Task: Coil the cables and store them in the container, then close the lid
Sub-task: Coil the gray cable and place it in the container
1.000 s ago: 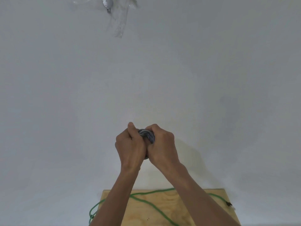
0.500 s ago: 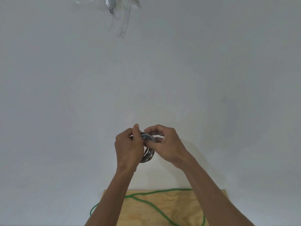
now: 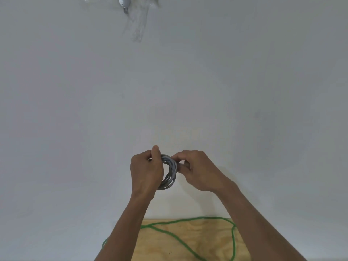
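A grey cable [image 3: 170, 173] wound into a small coil hangs in the air in front of a white wall. My left hand [image 3: 146, 171] grips the coil's left side, its fingers curled round the loops. My right hand [image 3: 197, 169] pinches the coil's upper right part between thumb and fingertips. Below, a green cable [image 3: 169, 234] lies loose across a wooden board [image 3: 203, 242] and hangs over its left edge. No container or lid is in view.
The white wall [image 3: 244, 91] fills most of the view. A metal hook under clear tape [image 3: 125, 2] sits at the top. The board lies at the bottom, partly hidden by my forearms.
My hands have drawn apart, so more of the grey coil shows between them. My right hand has shifted right and loosened from a full grip to a pinch.
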`<action>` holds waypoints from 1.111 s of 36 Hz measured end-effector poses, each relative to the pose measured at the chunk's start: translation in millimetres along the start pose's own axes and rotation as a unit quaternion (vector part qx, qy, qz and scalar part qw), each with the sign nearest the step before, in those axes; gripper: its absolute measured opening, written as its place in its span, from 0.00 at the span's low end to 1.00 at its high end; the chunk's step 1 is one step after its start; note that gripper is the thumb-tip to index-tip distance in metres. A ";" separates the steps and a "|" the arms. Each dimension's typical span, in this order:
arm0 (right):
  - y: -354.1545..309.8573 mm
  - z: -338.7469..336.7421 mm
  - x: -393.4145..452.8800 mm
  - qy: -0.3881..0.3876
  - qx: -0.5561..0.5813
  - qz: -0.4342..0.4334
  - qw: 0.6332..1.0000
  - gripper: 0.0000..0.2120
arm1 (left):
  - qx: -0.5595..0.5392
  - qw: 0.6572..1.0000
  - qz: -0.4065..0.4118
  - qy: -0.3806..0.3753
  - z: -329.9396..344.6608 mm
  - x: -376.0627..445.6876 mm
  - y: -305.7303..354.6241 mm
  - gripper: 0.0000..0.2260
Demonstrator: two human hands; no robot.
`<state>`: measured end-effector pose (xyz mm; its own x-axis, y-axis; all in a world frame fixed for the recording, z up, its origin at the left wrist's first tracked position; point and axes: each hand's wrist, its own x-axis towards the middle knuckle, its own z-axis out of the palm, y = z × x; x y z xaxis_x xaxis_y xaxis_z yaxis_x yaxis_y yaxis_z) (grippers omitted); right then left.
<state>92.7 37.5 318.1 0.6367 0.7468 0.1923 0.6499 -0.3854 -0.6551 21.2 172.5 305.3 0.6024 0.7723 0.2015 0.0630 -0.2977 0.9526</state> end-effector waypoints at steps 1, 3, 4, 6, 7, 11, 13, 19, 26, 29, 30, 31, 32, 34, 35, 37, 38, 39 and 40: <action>-0.4 1.2 0.0 0.014 -0.028 -0.001 0.999 0.11 | 0.000 1.000 -0.003 0.001 -0.7 0.2 -0.2 0.25; -2.5 0.2 -0.9 0.044 -0.089 0.000 0.995 0.11 | -0.002 1.000 -0.004 0.000 -1.4 -0.2 0.5 0.24; -2.4 -0.9 -0.8 0.062 -0.104 -0.004 0.993 0.11 | -0.001 1.000 -0.001 -0.003 -1.1 -1.2 1.4 0.24; -2.0 -2.3 0.0 0.095 -0.117 -0.006 0.989 0.10 | 0.005 1.000 0.009 -0.009 0.1 -3.9 3.0 0.25; -1.2 -1.0 0.1 0.107 -0.111 0.000 0.988 0.10 | 0.007 1.000 0.010 -0.009 0.6 -5.3 3.5 0.25; -4.2 14.3 -7.4 0.127 0.043 0.036 0.990 0.09 | 0.004 0.999 -0.003 0.032 4.2 -6.9 1.6 0.25; -8.6 25.1 -14.6 0.130 0.153 0.065 0.978 0.11 | -0.013 0.998 -0.013 0.066 5.4 -7.4 0.3 0.25; -21.4 56.3 -28.0 0.216 0.366 0.110 0.899 0.11 | -0.057 0.991 -0.032 0.117 10.5 -9.4 1.5 0.24; -26.5 65.4 -33.1 0.229 0.368 0.115 0.894 0.09 | -0.086 0.987 -0.052 0.123 11.0 -12.5 -1.1 0.25; -26.3 64.9 -31.4 0.252 0.340 0.124 0.898 0.06 | -0.107 0.984 -0.081 0.118 12.9 -13.1 -4.9 0.25; -25.2 64.8 -30.7 0.255 0.334 0.123 0.899 0.05 | -0.114 0.982 -0.091 0.116 13.3 -13.1 -6.5 0.25; -24.0 64.7 -29.9 0.261 0.325 0.122 0.901 0.05 | -0.122 0.981 -0.103 0.113 13.6 -13.4 -7.8 0.25; -23.2 64.9 -29.1 0.270 0.317 0.123 0.901 0.05 | -0.131 0.979 -0.114 0.108 14.0 -13.9 -9.0 0.25; -20.9 66.7 -27.5 0.294 0.300 0.129 0.898 0.04 | -0.149 0.975 -0.139 0.092 14.9 -15.3 -9.6 0.26; -20.1 67.5 -26.7 0.306 0.290 0.131 0.897 0.04 | -0.157 0.972 -0.152 0.082 15.4 -15.9 -9.3 0.26; -18.9 68.9 -25.6 0.324 0.272 0.131 0.897 0.05 | -0.176 0.967 -0.175 0.061 16.1 -17.5 -8.4 0.26; -18.1 69.1 -25.1 0.330 0.265 0.130 0.897 0.05 | -0.187 0.964 -0.183 0.050 16.1 -18.4 -8.4 0.26; -17.3 68.8 -24.8 0.333 0.257 0.129 0.898 0.05 | -0.198 0.961 -0.190 0.038 15.6 -19.4 -8.3 0.26; -16.5 68.5 -24.3 0.334 0.251 0.126 0.900 0.05 | -0.208 0.958 -0.196 0.024 15.1 -20.0 -8.8 0.25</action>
<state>38.2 62.8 274.2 0.9541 0.1126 0.2776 0.2871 -0.0788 -0.9546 20.6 151.2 289.4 0.5590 0.8074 -0.1888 -0.0522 0.2615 0.9638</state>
